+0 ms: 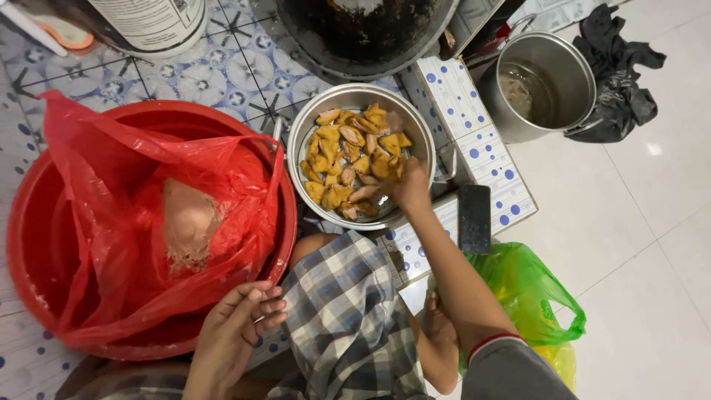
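Yellow-orange folded pastry pieces (348, 159) fill the round steel pan (296, 148), which sits on the patterned tile floor (222, 74) at the near edge of a dark, sooty wok (363, 30). I see my right hand (411, 185) reaching over the pan's right rim and touching the pieces there; the fingers are blurred, so I cannot tell whether they are pinched on one or merely resting among them. My left hand (237, 326) hangs with its fingers loosely apart and holds nothing, just at the near rim of the big red plastic basin (44, 252).

I judge the pieces to be light and soft, perhaps greasy on the surface, and easily dented or torn at the folded seams. I would take one by its thicker middle with fingertips, not by a thin corner. They look plump, crescent or triangular, some paler and some deeper orange, heaped loosely in a single shallow layer.

A red plastic bag (111, 170) lines the basin and holds a pale brown lump of dough (189, 222). A black flat phone-like slab (474, 218) lies on the white dotted box (481, 155) to the right of the pan, a steel pot (544, 85) stands beyond it, and a green plastic bag (526, 289) lies beside my right arm.
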